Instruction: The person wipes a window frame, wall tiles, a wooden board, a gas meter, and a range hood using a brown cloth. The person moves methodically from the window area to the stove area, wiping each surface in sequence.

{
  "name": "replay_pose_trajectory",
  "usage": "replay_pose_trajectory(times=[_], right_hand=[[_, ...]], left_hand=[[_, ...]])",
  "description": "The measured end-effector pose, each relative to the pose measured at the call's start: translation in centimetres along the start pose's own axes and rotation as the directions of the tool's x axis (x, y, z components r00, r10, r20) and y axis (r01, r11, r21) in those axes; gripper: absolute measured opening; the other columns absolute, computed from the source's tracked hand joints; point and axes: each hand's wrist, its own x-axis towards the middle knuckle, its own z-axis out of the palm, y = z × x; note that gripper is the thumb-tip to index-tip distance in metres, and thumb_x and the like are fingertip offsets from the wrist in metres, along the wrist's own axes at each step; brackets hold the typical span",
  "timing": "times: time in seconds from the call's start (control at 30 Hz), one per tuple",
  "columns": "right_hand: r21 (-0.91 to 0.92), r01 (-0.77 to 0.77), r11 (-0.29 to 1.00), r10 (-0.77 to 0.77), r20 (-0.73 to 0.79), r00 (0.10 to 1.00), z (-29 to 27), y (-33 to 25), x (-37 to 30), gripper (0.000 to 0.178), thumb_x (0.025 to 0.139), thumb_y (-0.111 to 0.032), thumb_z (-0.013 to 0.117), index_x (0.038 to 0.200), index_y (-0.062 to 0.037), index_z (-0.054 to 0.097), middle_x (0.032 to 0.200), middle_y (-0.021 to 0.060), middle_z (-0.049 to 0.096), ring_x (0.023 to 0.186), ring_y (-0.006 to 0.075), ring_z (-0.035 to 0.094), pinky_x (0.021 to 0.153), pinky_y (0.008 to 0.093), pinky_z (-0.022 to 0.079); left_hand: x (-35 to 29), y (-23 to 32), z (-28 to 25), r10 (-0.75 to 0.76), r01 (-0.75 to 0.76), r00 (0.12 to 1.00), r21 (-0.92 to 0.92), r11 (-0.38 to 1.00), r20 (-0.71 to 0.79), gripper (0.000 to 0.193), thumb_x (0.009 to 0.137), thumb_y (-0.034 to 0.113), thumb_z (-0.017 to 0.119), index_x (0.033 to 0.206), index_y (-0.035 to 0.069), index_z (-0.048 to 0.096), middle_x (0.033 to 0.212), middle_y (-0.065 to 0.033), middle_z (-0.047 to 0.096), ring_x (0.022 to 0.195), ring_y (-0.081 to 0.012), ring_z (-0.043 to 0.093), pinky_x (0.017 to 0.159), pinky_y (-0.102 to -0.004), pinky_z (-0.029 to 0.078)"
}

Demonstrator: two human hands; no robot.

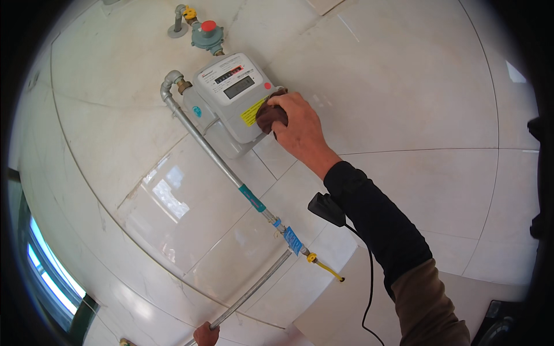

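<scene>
A grey gas meter (242, 98) with a counter strip, a small display and a yellow label is mounted on the tiled wall. My right hand (301, 124) presses a bunched dark brown cloth (270, 114) against the meter's lower right edge, fingers closed round it. The cloth covers part of the yellow label (253, 113). Down at the lower edge, my left hand (206, 334) is wrapped round a thin metal pipe (252, 290), far below the meter. Only its fist shows.
A green regulator (208, 37) with a red cap sits above the meter. From its left side a galvanized pipe (202, 141) slants down to a blue tag (292, 240) and yellow valve (312, 258). A black device (326, 209) with a cable hangs by my right wrist.
</scene>
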Motion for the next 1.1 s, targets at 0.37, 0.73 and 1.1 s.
replay_pose_trajectory(times=[0.37,0.73,1.1], right_hand=[[0.007,-0.013,1.0,0.012,0.096,0.995,-1.5,0.6,0.4,0.037,0.081,-0.001,0.07,0.118,-0.0103,0.069,0.119,0.0126,0.067,0.112,0.0389,0.065,0.097,0.0473,0.055],[-0.411,0.253,0.876,-0.274,0.008,0.962,-6.2,1.1,3.0,0.042,0.08,0.002,0.073,0.118,-0.0156,0.07,0.118,0.0072,0.066,0.11,0.0355,0.062,0.096,0.0446,0.055],[-0.629,0.599,0.496,-0.359,0.48,0.8,-11.3,3.2,-1.2,0.027,0.083,-0.004,0.072,0.109,-0.013,0.067,0.113,0.0023,0.061,0.106,0.027,0.059,0.094,0.0423,0.052]], left_hand=[[-0.1,-0.1,0.3,0.018,-0.018,0.999,0.003,1.0,-0.033,0.04,0.081,0.047,0.085,0.08,0.01,0.069,0.075,-0.0165,0.073,0.075,-0.0425,0.072,0.068,-0.0562,0.054],[0.0,0.6,0.0,0.054,-0.059,0.996,-0.058,0.997,-0.075,0.038,0.08,0.042,0.086,0.077,0.009,0.065,0.072,-0.0167,0.07,0.072,-0.0427,0.07,0.065,-0.0556,0.052],[-0.4,0.7,0.3,0.122,-0.139,0.978,-0.096,0.986,-0.167,0.037,0.078,0.037,0.088,0.077,0.01,0.063,0.07,-0.0152,0.069,0.069,-0.0413,0.069,0.062,-0.0543,0.051]])
